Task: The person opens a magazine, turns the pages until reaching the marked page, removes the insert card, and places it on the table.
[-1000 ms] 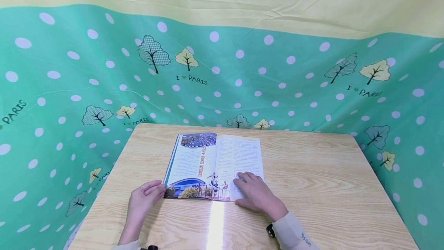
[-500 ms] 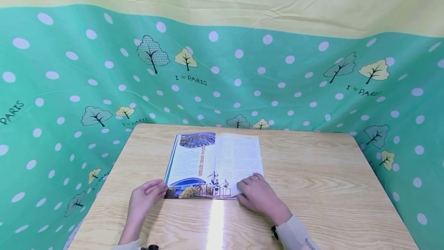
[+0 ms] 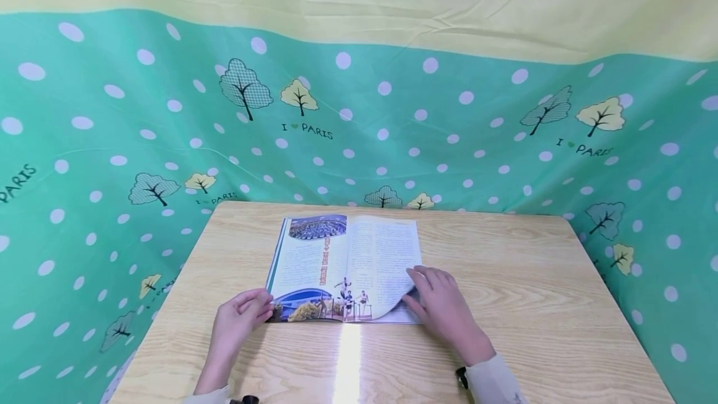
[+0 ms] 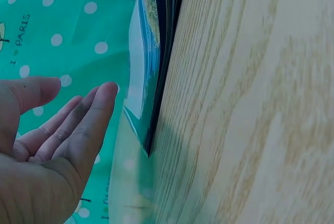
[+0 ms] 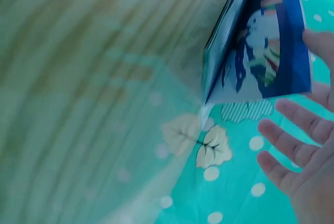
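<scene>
1. The right grip, at the magazine's lower right corner, pinches the lifted edge of the right page, thumb beneath and fingers above.
2. The left grip is released, fingers loosely extended by the magazine's lower left corner; I cannot tell whether they touch it.
3. To peel this leaf cleanly, a light pinch on just one sheet seems best, with the bend kept wide; tugging at the corner could crease the paper.
4. The magazine lies open and flat apart from that curled corner. Its left side carries red lettering and a blue-roofed building; its right, columns too small to read.
5. Beneath the magazine is the wood-grained surface; beyond it hangs dotted green cloth.
</scene>
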Demonstrator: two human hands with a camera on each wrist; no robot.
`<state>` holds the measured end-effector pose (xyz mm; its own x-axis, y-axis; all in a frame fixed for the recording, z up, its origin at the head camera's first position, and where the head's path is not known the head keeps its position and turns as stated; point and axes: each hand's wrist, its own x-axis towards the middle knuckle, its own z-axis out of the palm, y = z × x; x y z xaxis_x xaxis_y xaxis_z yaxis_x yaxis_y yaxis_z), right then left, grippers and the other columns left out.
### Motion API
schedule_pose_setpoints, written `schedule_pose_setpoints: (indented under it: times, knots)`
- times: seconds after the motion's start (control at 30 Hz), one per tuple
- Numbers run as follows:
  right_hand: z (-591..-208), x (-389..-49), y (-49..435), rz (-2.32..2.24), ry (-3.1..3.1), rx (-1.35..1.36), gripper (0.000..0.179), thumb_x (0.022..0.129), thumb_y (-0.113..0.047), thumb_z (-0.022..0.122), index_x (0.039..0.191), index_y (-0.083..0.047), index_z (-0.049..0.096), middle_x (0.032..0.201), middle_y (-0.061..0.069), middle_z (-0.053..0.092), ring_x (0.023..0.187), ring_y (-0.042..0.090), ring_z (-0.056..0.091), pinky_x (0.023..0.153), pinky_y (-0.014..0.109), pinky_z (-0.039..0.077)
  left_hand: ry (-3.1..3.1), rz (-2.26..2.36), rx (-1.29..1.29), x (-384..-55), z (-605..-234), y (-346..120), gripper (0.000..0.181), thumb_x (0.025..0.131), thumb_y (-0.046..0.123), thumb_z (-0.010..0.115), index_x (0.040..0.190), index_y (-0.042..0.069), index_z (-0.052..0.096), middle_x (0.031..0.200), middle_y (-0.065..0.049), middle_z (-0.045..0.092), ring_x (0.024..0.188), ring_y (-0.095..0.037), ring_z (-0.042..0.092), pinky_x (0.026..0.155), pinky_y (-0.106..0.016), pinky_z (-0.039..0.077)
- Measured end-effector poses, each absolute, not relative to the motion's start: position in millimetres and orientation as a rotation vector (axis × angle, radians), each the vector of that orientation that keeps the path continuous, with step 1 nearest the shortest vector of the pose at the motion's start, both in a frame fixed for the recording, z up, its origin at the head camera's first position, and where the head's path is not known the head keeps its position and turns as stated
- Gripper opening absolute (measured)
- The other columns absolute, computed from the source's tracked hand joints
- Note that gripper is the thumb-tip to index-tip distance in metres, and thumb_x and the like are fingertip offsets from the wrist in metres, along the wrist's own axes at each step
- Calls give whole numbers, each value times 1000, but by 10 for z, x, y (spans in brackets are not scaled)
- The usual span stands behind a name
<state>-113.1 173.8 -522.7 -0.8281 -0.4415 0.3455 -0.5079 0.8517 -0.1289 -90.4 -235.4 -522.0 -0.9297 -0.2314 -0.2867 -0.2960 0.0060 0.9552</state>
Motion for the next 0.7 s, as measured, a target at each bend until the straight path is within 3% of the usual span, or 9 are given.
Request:
schedule_pose_setpoints:
  times: [0.17, 0.3, 0.47, 0.7]
  knots:
    - [-5256, -1136, 1811, 376, -2729, 582, 59, 93, -31, 73, 137, 3, 54, 125, 21, 61, 117, 38, 58, 98, 54, 52, 2182, 2122, -557, -924, -5219, -2308, 39, 100, 10, 62, 131, -12, 54, 117, -29, 66, 95, -29, 72, 84, -32, 61]
    - [-5267, -1150, 1796, 452, -2800, 415, 59, 95, -36, 71, 132, 7, 57, 120, 24, 65, 110, 39, 62, 93, 52, 56, 2178, 2142, -507, -940, -5209, -2251, 39, 100, 10, 63, 130, -13, 55, 117, -30, 66, 97, -31, 71, 85, -33, 61]
    - [-5265, -1171, 1711, 605, -2899, 260, 52, 98, -42, 64, 125, 2, 64, 120, 21, 67, 110, 37, 64, 94, 52, 56, 2151, 2156, -424, -962, -5192, -2143, 40, 99, 12, 65, 130, -12, 56, 119, -30, 65, 102, -35, 69, 86, -34, 60]
    - [-5265, -1201, 1559, 701, -2870, 357, 51, 100, -43, 60, 133, -4, 61, 127, 18, 64, 118, 36, 60, 100, 53, 52, 2128, 2150, -331, -1003, -5154, -1981, 40, 99, 13, 66, 131, -10, 57, 118, -28, 66, 102, -38, 69, 86, -34, 60]
